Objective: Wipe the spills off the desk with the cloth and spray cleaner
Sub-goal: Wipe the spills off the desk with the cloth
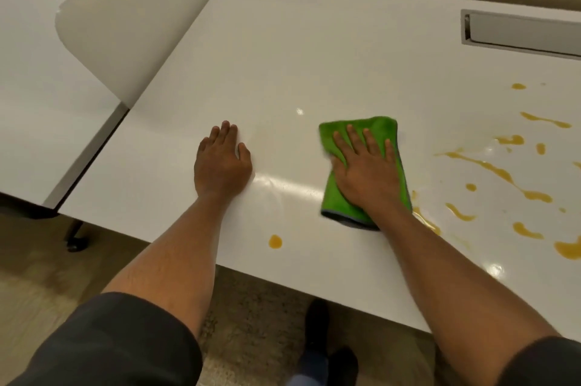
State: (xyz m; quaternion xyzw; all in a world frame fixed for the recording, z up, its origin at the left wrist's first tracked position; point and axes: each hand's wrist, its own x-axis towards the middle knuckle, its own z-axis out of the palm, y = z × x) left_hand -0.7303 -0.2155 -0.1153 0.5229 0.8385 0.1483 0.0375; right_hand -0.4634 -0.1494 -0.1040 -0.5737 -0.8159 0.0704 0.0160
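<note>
A folded green cloth lies flat on the white desk. My right hand presses down on it, palm flat and fingers spread. My left hand rests flat on the bare desk to the left, holding nothing. Orange spills streak and dot the desk to the right of the cloth. One separate orange drop sits near the front edge between my arms. A wet sheen shows left of the cloth. No spray cleaner is in view.
A grey cable tray slot is set into the desk at the back right. A white curved divider panel stands at the left, with a second desk beyond it. My feet stand on the carpet below the front edge.
</note>
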